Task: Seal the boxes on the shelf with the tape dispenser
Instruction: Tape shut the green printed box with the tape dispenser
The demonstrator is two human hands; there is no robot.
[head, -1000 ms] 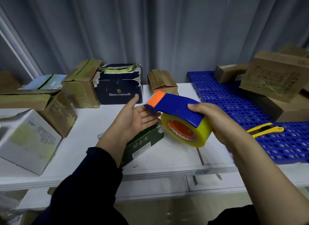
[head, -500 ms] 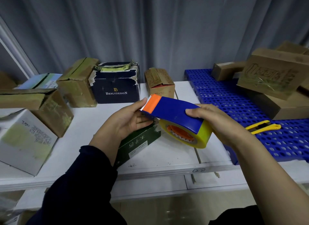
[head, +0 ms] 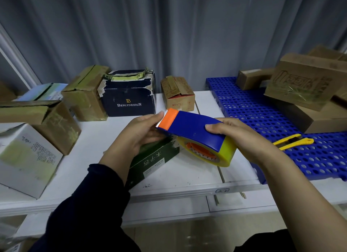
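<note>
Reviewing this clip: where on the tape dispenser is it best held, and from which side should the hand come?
Probably the tape dispenser is best held by its broad blue cover, wrapped from the rear over the yellow tape roll, as the right hand grips it. Serrated teeth stick out at the orange front end, which the left hand pinches, so that end is riskier.

The left hand (head: 139, 137), a second ago open palm-up just left of the blue plastic tape dispenser (head: 195, 133), now closes at frame centre on its orange cutter end (head: 170, 119), thumb on top, fingers curled beneath.
</note>
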